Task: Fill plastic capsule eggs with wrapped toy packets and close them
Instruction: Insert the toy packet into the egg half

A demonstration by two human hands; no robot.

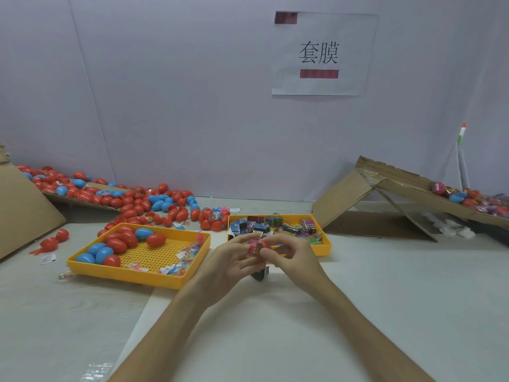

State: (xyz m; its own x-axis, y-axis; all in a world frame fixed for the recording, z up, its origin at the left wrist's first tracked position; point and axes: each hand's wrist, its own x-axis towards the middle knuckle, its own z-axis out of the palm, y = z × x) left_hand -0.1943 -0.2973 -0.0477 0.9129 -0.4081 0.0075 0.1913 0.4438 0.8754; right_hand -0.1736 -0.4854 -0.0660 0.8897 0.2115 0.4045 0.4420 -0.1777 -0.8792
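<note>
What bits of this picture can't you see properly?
All head view.
The red plastic capsule egg: fingers of the left hand and right hand cover it, open or closed unclear.
The small dark packet: mostly hidden behind the hands.
The red bars on the white paper sign: blurred.

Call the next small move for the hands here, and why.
Probably push the wrapped packet fully into the red capsule egg, then press the egg shut. The left hand and the right hand both pinch the egg, and the packet seems to show at its opening. Whether it is fully seated is hard to tell.
</note>
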